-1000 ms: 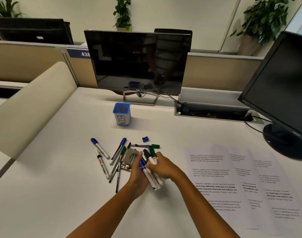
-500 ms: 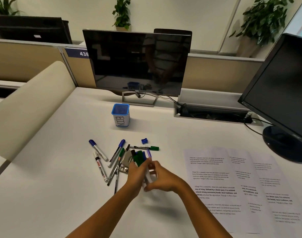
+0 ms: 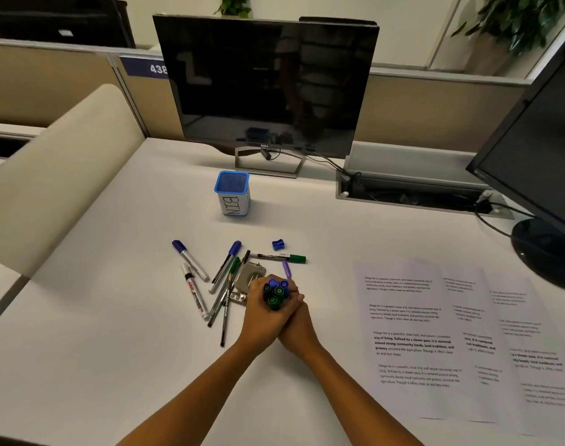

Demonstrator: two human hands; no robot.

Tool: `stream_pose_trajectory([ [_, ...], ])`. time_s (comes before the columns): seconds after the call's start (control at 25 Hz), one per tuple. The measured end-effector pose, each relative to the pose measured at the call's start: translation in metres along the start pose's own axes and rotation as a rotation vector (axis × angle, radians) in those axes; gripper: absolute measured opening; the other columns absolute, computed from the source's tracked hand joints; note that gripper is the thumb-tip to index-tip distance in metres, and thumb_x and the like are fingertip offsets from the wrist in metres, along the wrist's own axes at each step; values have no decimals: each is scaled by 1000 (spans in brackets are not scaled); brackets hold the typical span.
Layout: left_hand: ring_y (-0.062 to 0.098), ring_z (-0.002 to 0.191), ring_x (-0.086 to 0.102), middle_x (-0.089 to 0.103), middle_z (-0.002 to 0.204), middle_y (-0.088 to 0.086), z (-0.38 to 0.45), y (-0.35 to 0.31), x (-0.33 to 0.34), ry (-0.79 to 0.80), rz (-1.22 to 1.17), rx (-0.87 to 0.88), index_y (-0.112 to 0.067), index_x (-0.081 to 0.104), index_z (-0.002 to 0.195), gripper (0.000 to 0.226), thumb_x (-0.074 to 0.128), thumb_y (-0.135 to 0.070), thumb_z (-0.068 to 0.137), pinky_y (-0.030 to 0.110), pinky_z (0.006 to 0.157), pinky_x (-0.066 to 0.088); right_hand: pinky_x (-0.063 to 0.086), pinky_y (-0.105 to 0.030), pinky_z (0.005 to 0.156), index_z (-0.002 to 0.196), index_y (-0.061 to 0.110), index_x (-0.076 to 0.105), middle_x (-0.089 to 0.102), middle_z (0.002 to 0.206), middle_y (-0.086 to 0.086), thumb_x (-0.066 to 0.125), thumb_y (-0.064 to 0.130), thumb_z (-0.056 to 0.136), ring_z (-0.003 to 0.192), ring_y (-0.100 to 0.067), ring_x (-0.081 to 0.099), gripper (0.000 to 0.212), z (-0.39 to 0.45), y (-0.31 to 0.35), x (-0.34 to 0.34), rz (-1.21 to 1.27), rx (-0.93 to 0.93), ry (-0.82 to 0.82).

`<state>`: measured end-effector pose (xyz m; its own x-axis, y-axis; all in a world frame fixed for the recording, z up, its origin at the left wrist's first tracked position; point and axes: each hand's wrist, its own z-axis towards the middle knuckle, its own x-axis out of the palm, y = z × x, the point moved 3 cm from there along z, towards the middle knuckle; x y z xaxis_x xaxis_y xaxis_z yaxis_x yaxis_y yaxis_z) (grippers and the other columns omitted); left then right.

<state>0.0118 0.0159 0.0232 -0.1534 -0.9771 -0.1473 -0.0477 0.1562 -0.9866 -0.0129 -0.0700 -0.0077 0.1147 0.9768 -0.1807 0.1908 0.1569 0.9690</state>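
Both my hands clasp a bundle of markers [image 3: 275, 293] upright on the white desk [image 3: 113, 365], blue and green caps pointing at the camera. My left hand [image 3: 261, 320] wraps the bundle from the left, and my right hand [image 3: 298, 323] closes round it from the right. Just left of the hands lie several loose markers and pens [image 3: 210, 281] and a grey metal clip-like piece [image 3: 247, 280]. A green-capped marker [image 3: 279, 257] and a blue cap [image 3: 278, 244] lie beyond the hands. A blue-rimmed cup marked BIN [image 3: 232, 194] stands farther back.
A Dell monitor [image 3: 265, 85] stands at the back, and a second monitor [image 3: 544, 149] with a round base is at the right. Printed sheets [image 3: 442, 336] cover the desk's right side. A cable tray [image 3: 413, 188] sits behind them. A beige padded divider [image 3: 49, 181] borders the left.
The markers lay slanted in my hands a second ago; both hands have since turned them upright and closed round them as a tight bundle standing on the desk.
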Motion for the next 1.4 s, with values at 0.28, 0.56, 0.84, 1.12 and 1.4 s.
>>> stream_pose_trajectory([
  [0.28, 10, 96, 66, 64, 102, 10, -3, 6, 6, -52, 3, 31, -29, 60, 98, 37, 82, -8, 77, 25, 90, 56, 48, -3, 75, 124, 15, 53, 61, 107, 16, 52, 2, 98, 101, 17, 60, 30, 0, -17, 2, 50, 29, -63],
  [0.56, 0, 96, 62, 61, 102, 4, -6, 14, 11, -107, 41, 51, -40, 54, 99, 28, 76, -33, 82, 10, 84, 49, 43, 3, 74, 120, 27, 54, 58, 109, 14, 53, 14, 100, 96, 9, 60, 24, 1, -20, 6, -71, 34, -55],
  [0.84, -5, 84, 65, 63, 83, -14, 21, -6, -18, -173, 135, 80, -23, 59, 96, 14, 70, -17, 90, 4, 67, 47, 48, -10, 94, 141, 32, 39, 56, 131, 19, 82, 45, 71, 120, 2, 55, 83, 1, -10, 6, -131, -114, -14],
  [1.12, 27, 81, 66, 65, 82, 6, 80, 0, -124, -508, 211, -375, -14, 62, 97, 18, 63, -14, 80, 31, 63, 49, 50, -17, 94, 131, 40, 42, 62, 116, 17, 82, 41, 73, 112, -11, 61, 70, -3, -14, 4, -125, -173, -45],
  [1.4, 28, 66, 68, 74, 82, 15, 73, 52, -175, -502, 162, -703, -4, 67, 95, 37, 75, -34, 74, 34, 66, 55, 49, -11, 89, 127, 40, 45, 62, 114, 18, 81, 38, 75, 109, -10, 61, 63, -4, -11, 5, -126, -184, -69],
])
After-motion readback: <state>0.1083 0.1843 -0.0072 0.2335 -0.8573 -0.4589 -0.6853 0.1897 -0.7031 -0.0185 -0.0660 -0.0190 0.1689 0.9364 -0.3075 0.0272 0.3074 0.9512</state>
